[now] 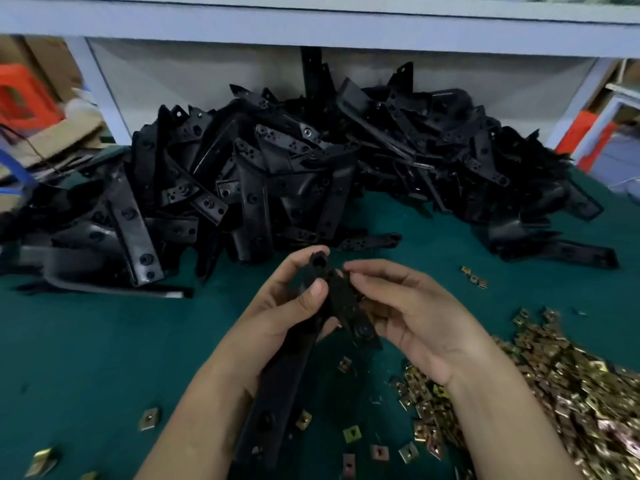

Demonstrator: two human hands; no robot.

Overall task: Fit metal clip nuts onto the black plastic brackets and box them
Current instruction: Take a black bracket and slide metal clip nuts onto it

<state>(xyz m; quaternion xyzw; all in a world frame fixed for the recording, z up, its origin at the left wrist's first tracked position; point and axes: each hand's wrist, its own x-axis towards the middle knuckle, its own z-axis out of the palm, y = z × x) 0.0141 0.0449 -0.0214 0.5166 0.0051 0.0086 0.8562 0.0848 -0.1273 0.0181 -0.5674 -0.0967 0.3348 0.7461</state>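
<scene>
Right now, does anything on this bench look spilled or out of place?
Stray clip nuts lie scattered across the green mat, away from their main heap at the right. The black brackets form a loose jumble.

Green-topped table (86, 341) beneath a grey shelf (311, 26).

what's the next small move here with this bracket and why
Probably lower the right hand to the clip nut pile for a nut: the left hand grips the bracket, and no nut shows at the right fingertips on its upper end.
</scene>
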